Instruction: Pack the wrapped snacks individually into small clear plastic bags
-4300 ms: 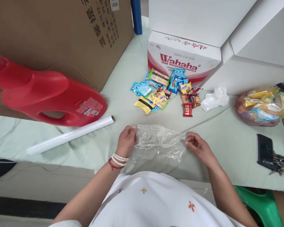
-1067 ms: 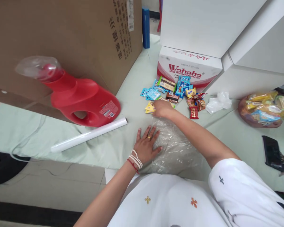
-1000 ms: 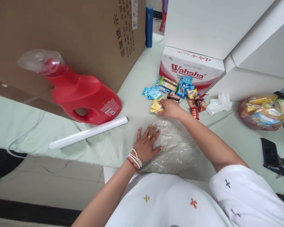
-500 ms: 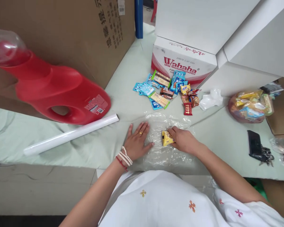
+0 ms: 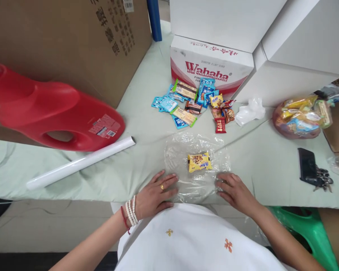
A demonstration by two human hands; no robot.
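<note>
A clear plastic sheet (image 5: 175,152) lies spread and wrinkled on the pale green cloth in front of me. Near its middle rests a small yellow cookie packet (image 5: 200,162), touched by neither hand. My left hand (image 5: 158,192), with a ring and bracelets, lies at the sheet's left near corner, fingers spread. At the right near edge, my right hand (image 5: 235,192) has its fingers stretched out over the plastic and holds nothing. Beyond the sheet is a pile of wrapped snacks (image 5: 185,114) in blue, green, red and yellow wrappers.
A red jug (image 5: 56,113) and a white tube (image 5: 81,163) lie to the left, by a large cardboard box (image 5: 59,37). Behind the snacks stands a Wahaha carton (image 5: 211,64). Rightward are crumpled white plastic (image 5: 250,111), a snack-filled bowl (image 5: 285,130), a phone (image 5: 306,163) and keys (image 5: 322,177).
My right hand has let go of the yellow cookie packet, leaving it on the plastic, and moved down to the right. My left hand has slid nearer to me. The view has shifted slightly.
</note>
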